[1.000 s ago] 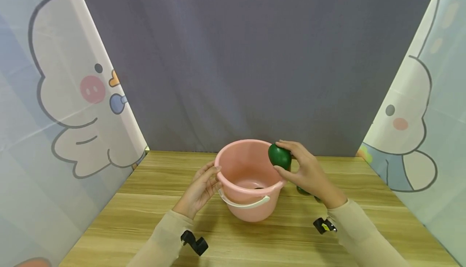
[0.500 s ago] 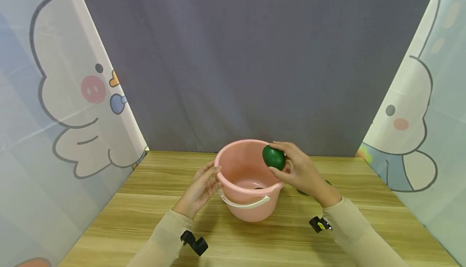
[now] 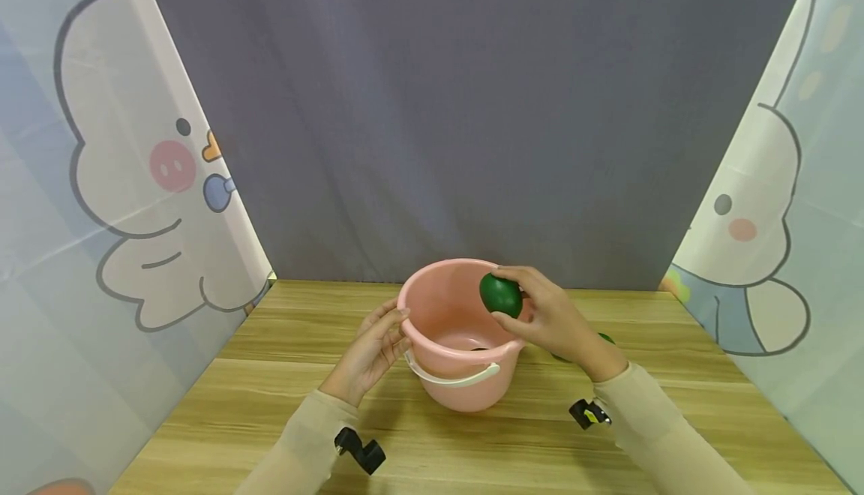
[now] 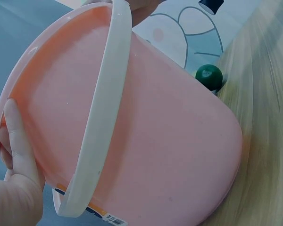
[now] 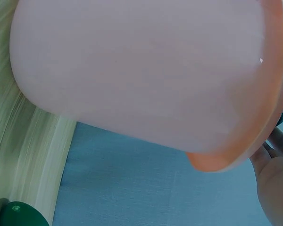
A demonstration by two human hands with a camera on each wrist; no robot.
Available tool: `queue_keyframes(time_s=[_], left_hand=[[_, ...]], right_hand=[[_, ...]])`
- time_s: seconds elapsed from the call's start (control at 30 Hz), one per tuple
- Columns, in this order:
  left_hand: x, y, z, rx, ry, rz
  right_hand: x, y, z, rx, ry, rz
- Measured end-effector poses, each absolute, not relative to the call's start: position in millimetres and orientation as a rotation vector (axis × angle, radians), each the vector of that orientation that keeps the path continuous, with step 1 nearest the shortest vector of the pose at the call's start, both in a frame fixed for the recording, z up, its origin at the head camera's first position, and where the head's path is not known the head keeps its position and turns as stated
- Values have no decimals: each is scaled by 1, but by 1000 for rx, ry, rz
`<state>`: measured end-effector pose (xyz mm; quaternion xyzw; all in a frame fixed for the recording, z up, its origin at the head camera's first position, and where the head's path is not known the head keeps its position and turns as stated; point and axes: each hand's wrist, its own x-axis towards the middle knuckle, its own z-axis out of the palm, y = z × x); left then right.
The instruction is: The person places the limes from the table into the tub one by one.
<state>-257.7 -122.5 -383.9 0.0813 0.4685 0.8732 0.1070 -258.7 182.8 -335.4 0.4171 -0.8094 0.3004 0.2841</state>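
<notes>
A barcoded sticker [image 4: 104,215] sits on the pink bucket [image 3: 475,397], its print too small to read. Inside lies something dark [image 3: 479,349], mostly hidden by the rim. The smooth plastic rim is pinched at nine o'clock in the left hand's [image 3: 370,352] grip; the right hand's [image 3: 556,322] grip curls round a glossy green fruit [image 3: 501,297] above the opening, toward two o'clock. More green fruit [image 5: 23,215] rests on the wood-grained desk [image 3: 283,360], around three o'clock.
</notes>
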Motion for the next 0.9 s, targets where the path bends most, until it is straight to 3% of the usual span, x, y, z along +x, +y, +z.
queue_keyframes(time_s=[0.9], left_hand=[[-258,-120,-384,236,1383,2575]], right_hand=[[-259,190,-340,1126,-2145,781]])
